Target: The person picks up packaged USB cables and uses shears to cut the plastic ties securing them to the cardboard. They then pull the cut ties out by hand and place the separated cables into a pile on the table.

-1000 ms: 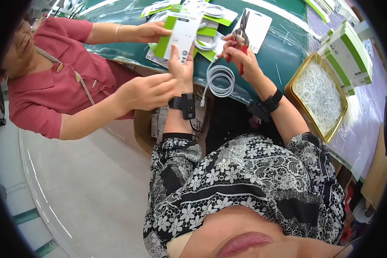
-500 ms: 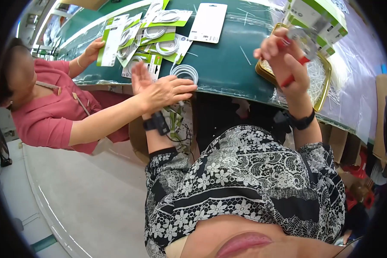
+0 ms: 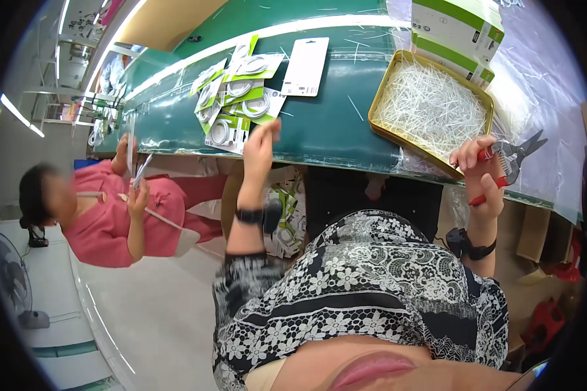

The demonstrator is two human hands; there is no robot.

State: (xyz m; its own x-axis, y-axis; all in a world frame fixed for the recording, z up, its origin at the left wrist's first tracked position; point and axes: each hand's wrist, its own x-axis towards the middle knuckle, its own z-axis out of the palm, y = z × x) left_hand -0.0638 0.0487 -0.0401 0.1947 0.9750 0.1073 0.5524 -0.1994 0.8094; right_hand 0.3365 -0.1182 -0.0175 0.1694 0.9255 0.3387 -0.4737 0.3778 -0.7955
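Note:
My right hand (image 3: 484, 173) grips red-handled shears (image 3: 522, 155), their grey blades spread and pointing away to the right. It is at the table's front edge, beside the near corner of a gold-rimmed tray (image 3: 380, 129) heaped with thin white plastic strips (image 3: 430, 98). My left hand (image 3: 259, 153) is raised by the front edge, its fingers curled together and slightly blurred; anything in them is hidden. Just beyond it lie several green-and-white cards (image 3: 218, 118), most bearing a coiled white cable (image 3: 257, 102). A blank-looking white card (image 3: 305, 67) lies to their right.
At the left a co-worker in pink (image 3: 111, 212) holds a thin card and a slender pale item. Green-and-white boxes (image 3: 456, 29) are stacked behind the tray. Loose strips dot the green tabletop (image 3: 332, 133). Below the edge, a container holds more green-and-white packaging (image 3: 287, 218).
The co-worker's reaching arm has drawn back left, and the coiled cable by the table edge is gone from there. My left hand's fingers have curled; my right hand has lowered with the shears.

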